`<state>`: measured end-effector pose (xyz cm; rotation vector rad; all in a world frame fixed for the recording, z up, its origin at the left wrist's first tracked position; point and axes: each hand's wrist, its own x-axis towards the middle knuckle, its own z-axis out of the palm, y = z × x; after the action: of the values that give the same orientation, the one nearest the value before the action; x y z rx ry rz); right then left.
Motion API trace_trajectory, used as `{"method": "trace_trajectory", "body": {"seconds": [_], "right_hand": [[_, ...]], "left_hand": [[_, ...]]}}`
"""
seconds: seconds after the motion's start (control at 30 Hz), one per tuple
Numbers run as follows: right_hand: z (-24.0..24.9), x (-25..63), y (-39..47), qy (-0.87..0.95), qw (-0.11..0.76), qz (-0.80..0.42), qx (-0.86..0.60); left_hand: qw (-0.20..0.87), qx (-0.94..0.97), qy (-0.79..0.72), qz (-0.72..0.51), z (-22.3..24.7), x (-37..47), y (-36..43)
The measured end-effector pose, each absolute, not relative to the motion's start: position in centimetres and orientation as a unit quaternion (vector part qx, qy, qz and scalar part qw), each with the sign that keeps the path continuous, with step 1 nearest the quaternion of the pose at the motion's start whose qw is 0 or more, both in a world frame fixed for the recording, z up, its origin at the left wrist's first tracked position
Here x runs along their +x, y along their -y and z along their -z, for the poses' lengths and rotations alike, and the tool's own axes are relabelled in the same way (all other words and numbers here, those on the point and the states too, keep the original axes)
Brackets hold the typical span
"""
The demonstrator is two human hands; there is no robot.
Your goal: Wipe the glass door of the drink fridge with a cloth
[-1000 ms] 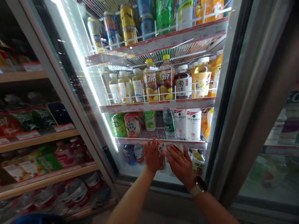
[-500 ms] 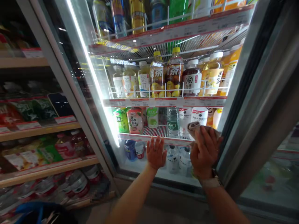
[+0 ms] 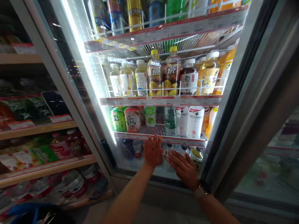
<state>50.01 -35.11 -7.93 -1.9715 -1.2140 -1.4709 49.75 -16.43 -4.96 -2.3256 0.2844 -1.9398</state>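
My left hand (image 3: 153, 151) lies flat with its fingers pointing up, apparently against the glass door (image 3: 130, 169) of a lit drinks fridge. Just right of it, my right hand (image 3: 183, 168) is pressed flat over a cloth (image 3: 165, 153), and only a small edge of the cloth shows by the fingertips. My right wrist has a dark watch (image 3: 203, 187) on it. Behind the hands, beyond the glass, are a lower shelf edge (image 3: 130, 136) and bottles, among them a clear bottle with a green label (image 3: 171, 123) and a white bottle (image 3: 195, 122).
Several tea bottles (image 3: 154, 74) stand on the middle fridge shelf, with cans (image 3: 134, 15) above. A metal door frame (image 3: 235, 124) rises at the right. On the left are wooden-edged shelves (image 3: 46, 130) of packaged drinks. A blue-and-black object (image 3: 35, 211) is at bottom left.
My right hand has swept left and down with the cloth, from in front of the white bottles to beside my left hand. The left hand stays about where it was. The view has shifted slightly.
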Motion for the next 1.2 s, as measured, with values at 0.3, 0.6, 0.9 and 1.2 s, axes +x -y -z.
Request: {"method": "trace_trajectory", "body": {"seconds": [0.3,0.6,0.9,1.2], "right_hand": [[0.2,51.1,35.0,0.303,0.248,0.625,-0.676],[0.9,50.7,33.7,0.296,0.284,0.612,-0.676],[4.9,49.9,34.6,0.406,0.223,0.545,-0.698],[-1.2,50.7,33.7,0.288,0.286,0.618,-0.674]], "left_hand": [[0.069,-0.778,-0.079,0.619,5.3,49.5,16.3],[0.051,-0.774,-0.098,0.624,5.0,49.3,16.3],[0.055,-0.785,-0.115,0.607,4.3,48.4,16.1],[0.085,-0.775,-0.136,0.611,0.8,46.9,12.2]]}}
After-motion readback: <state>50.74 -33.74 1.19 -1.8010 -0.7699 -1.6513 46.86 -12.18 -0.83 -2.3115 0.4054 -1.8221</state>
